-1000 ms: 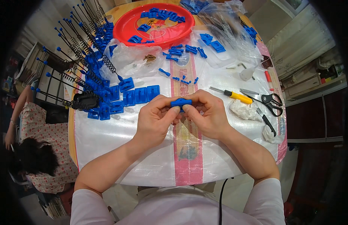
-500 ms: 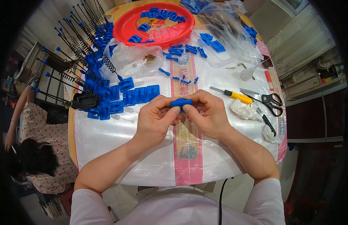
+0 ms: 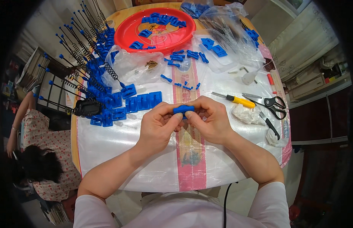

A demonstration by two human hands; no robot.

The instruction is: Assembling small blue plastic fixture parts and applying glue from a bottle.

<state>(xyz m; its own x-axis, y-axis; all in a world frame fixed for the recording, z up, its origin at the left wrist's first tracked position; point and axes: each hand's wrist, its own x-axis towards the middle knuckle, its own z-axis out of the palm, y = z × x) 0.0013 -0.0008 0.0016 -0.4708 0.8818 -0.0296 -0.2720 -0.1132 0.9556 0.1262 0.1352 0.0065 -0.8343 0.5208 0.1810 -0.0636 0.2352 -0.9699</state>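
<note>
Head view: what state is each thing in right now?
Blue piece, pinched between both hands
Left hand, closed on it
Right hand, closed on it
Red tray, holding blue parts
Yellow screwdriver, lying flat
Scissors, apparently slightly open
Knife, unsheathed
White tissue, crumpled

A small, oblong blue plastic piece [image 3: 183, 109] is pinched at both ends, its length running nearly from nine to three o'clock. It sits just off the view's centre toward two o'clock, underside partly hidden.
</note>
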